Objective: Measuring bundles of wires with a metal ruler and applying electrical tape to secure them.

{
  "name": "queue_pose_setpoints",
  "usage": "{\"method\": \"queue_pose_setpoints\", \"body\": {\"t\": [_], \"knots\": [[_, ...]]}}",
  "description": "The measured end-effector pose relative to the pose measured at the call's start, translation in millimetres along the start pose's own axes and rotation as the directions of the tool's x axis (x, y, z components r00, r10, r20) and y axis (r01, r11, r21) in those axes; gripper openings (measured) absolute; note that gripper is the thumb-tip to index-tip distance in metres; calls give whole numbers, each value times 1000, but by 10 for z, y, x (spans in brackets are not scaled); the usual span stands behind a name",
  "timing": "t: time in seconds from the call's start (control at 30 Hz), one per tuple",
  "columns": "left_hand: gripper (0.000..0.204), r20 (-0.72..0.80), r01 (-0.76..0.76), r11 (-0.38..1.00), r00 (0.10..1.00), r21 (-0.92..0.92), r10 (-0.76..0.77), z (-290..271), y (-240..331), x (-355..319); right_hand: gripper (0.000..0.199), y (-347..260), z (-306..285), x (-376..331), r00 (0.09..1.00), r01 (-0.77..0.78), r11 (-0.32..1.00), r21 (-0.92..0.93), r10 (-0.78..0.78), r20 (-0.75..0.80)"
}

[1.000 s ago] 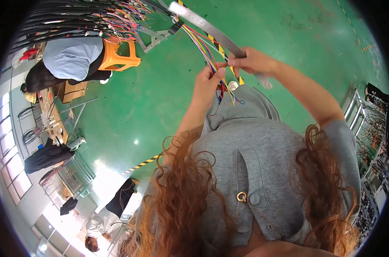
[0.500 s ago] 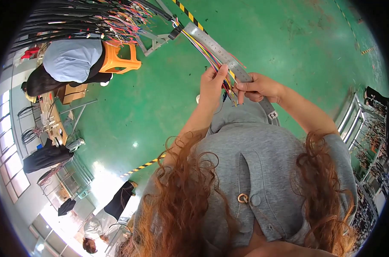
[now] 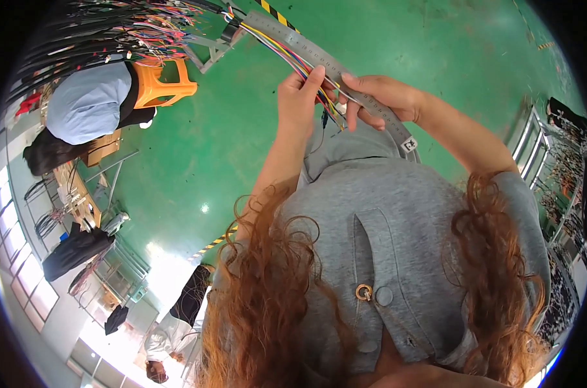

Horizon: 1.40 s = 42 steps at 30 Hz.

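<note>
A long steel ruler (image 3: pixel 297 45) lies slantwise in front of me, its far end by a black sleeve (image 3: pixel 231 31) where a bundle of coloured wires (image 3: pixel 286 54) comes out. The wires run along the ruler's left side. My left hand (image 3: pixel 298 97) is closed round the bundle, its thumb lying on the wires near the ruler's edge. Loose wire ends (image 3: pixel 337 121) hang out past its fingers. My right hand (image 3: pixel 389 97) grips the ruler's near half, thumb on top. A pale wire runs toward its fingertips; whether they pinch it I cannot tell.
Many black cables with coloured wire ends (image 3: pixel 158 32) hang at the upper left. Beside them a person in light blue (image 3: pixel 90 100) sits by an orange stool (image 3: pixel 167 83). A metal rack (image 3: pixel 533 139) stands at the right. Another person (image 3: pixel 161 346) is at the lower left.
Both hands, the ruler and the wires appear further up and left, as does the background. My right thumb has shifted on the ruler, and more of its near part shows past my right hand.
</note>
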<state>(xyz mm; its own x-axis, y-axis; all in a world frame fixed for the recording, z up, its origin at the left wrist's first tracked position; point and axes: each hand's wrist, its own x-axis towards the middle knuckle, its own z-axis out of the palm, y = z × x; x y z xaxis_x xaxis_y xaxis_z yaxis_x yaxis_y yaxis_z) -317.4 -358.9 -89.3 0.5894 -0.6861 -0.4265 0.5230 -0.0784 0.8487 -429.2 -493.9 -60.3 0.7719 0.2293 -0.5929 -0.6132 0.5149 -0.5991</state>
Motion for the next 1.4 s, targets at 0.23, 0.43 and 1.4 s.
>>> {"method": "queue_pose_setpoints", "body": {"t": [0.23, 0.43, 1.4], "knots": [[20, 34, -7, 1000, 999, -4, 7, 35, -25, 47, 47, -62, -8, -55, 999, 13, 1000, -23, -14, -45], [21, 33, -19, 1000, 999, -18, 19, 63, -34, 64, 48, -84, -1, -65, 998, 20, 999, -38, -22, -66], [20, -57, -33, 999, 998, -39, 30, 139, -41, 70, 21, 20, -204, -114, 994, 104, 994, -40, -105, -12]]}}
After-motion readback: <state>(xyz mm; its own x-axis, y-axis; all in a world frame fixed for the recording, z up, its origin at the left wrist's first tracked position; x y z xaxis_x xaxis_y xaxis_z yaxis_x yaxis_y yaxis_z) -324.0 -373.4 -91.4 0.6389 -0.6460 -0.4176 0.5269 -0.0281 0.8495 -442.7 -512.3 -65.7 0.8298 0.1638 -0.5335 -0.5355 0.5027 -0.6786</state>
